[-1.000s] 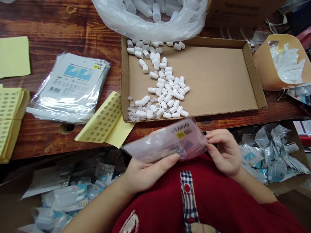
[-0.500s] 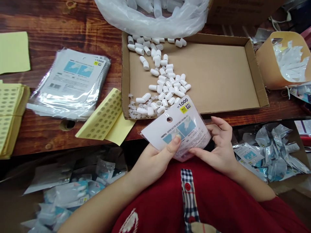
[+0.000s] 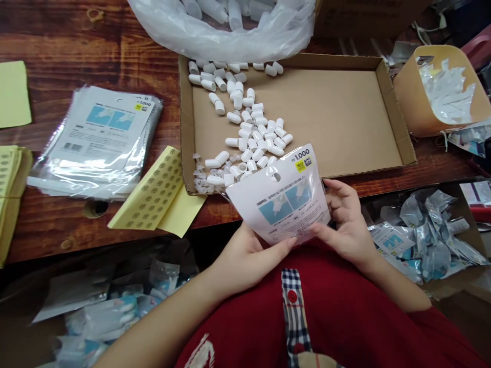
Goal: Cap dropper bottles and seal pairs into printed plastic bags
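Observation:
A clear plastic packet (image 3: 286, 197) with a white printed card, blue pictures and a yellow price tag stands almost upright just in front of my chest. My left hand (image 3: 245, 258) grips its lower left edge from below, thumb against the bottom. On the packet's right edge my right hand (image 3: 347, 225) is closed, fingers behind and thumb at the lower corner. Just beyond the packet lies a flat cardboard tray (image 3: 345, 117) with several small white caps (image 3: 245, 133) spilled along its left side.
A stack of empty printed packets (image 3: 99, 140) lies on the wooden table at left, with yellow sticker sheets (image 3: 153, 191) beside it. A clear bag of white caps (image 3: 226, 25) sits behind the tray. A tan bin (image 3: 437, 92) stands at right; filled packets (image 3: 425, 235) pile up below.
The packet went from lying flat and blurred to tilted up with its printed face toward me. Both hands shifted their grip to its lower edge and right side.

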A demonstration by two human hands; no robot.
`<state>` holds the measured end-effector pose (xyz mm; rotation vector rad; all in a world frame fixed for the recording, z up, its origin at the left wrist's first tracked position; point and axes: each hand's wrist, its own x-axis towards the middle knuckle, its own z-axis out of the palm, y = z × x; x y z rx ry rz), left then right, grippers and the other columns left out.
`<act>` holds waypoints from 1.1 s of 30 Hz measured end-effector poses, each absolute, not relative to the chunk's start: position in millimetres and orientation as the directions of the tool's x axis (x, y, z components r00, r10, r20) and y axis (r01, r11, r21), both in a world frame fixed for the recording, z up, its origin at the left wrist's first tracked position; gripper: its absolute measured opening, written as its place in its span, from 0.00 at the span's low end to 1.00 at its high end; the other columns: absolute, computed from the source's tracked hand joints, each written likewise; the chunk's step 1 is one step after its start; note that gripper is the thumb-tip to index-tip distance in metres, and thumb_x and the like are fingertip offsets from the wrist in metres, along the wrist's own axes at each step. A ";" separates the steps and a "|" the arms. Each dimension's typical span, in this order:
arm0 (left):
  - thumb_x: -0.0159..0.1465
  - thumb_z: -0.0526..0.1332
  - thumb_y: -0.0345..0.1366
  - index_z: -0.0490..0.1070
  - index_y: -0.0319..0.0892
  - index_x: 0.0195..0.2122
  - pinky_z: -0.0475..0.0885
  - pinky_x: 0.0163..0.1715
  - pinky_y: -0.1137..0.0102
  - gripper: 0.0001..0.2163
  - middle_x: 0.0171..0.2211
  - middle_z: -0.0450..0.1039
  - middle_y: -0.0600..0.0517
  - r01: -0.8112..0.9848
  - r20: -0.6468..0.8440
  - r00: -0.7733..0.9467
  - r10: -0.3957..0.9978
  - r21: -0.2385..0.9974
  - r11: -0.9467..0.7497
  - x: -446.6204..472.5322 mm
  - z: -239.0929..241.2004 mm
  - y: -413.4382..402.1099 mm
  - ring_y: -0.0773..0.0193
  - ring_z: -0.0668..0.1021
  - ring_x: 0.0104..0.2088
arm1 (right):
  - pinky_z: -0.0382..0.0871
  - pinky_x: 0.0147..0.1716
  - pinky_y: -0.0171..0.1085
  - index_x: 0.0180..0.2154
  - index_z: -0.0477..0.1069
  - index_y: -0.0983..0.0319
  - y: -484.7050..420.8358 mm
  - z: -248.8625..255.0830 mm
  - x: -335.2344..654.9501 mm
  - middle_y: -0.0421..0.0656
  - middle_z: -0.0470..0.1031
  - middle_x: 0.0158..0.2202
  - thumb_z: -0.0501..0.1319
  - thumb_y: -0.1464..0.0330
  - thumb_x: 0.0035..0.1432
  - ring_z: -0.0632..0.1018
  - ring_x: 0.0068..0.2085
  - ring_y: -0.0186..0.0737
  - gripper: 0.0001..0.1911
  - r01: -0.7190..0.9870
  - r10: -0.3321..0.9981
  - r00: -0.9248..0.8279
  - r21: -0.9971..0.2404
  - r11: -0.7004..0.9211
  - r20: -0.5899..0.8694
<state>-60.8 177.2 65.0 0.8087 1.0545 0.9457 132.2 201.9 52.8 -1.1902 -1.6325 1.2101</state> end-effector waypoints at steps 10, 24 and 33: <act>0.53 0.70 0.41 0.79 0.40 0.41 0.72 0.53 0.55 0.16 0.44 0.80 0.44 -0.344 -0.405 0.056 0.913 0.850 0.398 -59.2 65.5 180.5 0.48 0.79 0.48 | 0.78 0.32 0.33 0.35 0.76 0.59 204.1 57.8 137.7 0.39 0.80 0.33 0.67 0.71 0.54 0.81 0.34 0.35 0.05 0.200 0.992 -0.121 -0.977 0.071 0.047; 0.55 0.69 0.40 0.80 0.41 0.38 0.72 0.55 0.57 0.12 0.38 0.82 0.48 -0.229 -0.273 -0.136 0.952 0.944 0.238 -54.9 57.2 169.3 0.52 0.80 0.47 | 0.73 0.33 0.37 0.37 0.73 0.53 205.6 51.8 144.4 0.35 0.76 0.30 0.65 0.78 0.50 0.77 0.29 0.33 0.15 0.645 0.526 -0.385 -0.186 0.741 0.758; 0.57 0.68 0.38 0.78 0.43 0.44 0.69 0.58 0.60 0.13 0.46 0.79 0.50 -0.289 -0.239 -0.220 0.946 0.942 0.171 -60.7 48.6 178.2 0.53 0.76 0.53 | 0.72 0.44 0.36 0.34 0.73 0.58 197.4 49.9 147.7 0.38 0.76 0.33 0.61 0.76 0.54 0.78 0.37 0.34 0.08 0.486 0.472 -0.531 -0.202 0.850 0.704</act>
